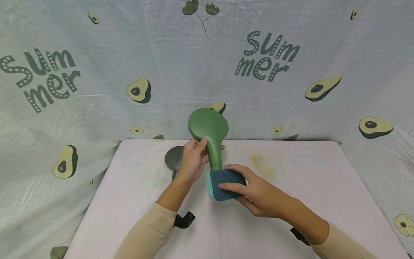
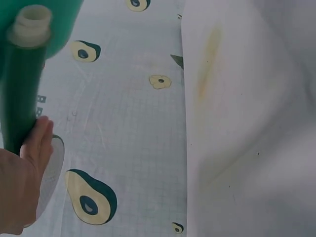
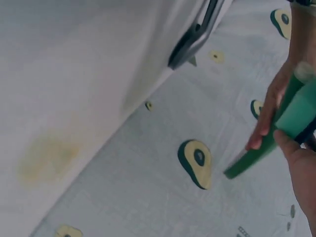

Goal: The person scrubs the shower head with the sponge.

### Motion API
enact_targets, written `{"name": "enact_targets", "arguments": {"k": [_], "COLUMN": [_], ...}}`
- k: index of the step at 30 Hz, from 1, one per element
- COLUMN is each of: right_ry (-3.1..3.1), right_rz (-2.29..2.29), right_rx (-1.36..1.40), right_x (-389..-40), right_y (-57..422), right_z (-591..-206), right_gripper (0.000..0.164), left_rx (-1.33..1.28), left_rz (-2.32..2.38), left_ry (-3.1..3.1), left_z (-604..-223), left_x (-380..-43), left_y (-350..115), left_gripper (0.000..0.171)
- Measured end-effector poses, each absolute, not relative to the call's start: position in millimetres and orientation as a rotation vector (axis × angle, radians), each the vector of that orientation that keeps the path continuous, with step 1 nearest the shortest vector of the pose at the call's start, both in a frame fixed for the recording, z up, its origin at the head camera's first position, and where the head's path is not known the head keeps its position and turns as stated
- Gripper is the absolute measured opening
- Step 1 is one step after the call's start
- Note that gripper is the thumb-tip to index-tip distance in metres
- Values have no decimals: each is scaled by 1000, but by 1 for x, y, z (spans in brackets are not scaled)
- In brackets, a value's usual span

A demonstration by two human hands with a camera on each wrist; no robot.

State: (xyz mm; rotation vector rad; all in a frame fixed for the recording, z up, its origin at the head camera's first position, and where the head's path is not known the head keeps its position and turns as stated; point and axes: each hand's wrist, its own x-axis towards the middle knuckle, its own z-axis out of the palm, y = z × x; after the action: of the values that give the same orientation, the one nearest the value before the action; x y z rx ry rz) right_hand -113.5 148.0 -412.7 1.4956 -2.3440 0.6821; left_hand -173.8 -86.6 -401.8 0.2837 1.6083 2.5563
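My left hand (image 1: 193, 158) grips the neck of a green hand shower head (image 1: 208, 126), its round head raised and turned toward the back wall. In the left wrist view, a pale ring-like fitting (image 2: 32, 24) shows at the end of the green handle. My right hand (image 1: 258, 190) holds a sponge (image 1: 226, 184), dark blue on one face and teal on the other, up against the lower end of that handle. The right wrist view shows the teal side of the sponge (image 3: 298, 113) beside the handle, with right-hand fingers at its edge.
A dark grey round-headed object with a slim handle (image 1: 173, 157) lies on the white table (image 1: 317, 172), partly behind my left arm. A yellowish stain (image 1: 262, 165) marks the tabletop. Behind the table hangs an avocado-print sheet (image 1: 181, 72).
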Motion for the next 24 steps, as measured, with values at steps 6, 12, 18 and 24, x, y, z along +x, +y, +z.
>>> {"name": "enact_targets", "arguments": {"k": [6, 12, 18, 24], "right_ry": [-2397, -2335, -2384, -2441], "right_rz": [991, 1103, 1095, 1003], "right_rx": [1262, 1023, 883, 1032], "right_x": [-126, -153, -171, -164], "right_y": [140, 125, 122, 129], "right_z": [-420, -418, -403, -396], "right_gripper": [47, 66, 62, 61], "left_rx": [208, 157, 267, 237], "left_rz": [2639, 2660, 2655, 2680], "left_ry": [1581, 1528, 1506, 1520], "left_z": [-399, -399, -400, -397], "left_x": [-172, -170, -169, -172], "left_y": [-80, -76, -76, -78], "left_gripper": [40, 33, 35, 33]}}
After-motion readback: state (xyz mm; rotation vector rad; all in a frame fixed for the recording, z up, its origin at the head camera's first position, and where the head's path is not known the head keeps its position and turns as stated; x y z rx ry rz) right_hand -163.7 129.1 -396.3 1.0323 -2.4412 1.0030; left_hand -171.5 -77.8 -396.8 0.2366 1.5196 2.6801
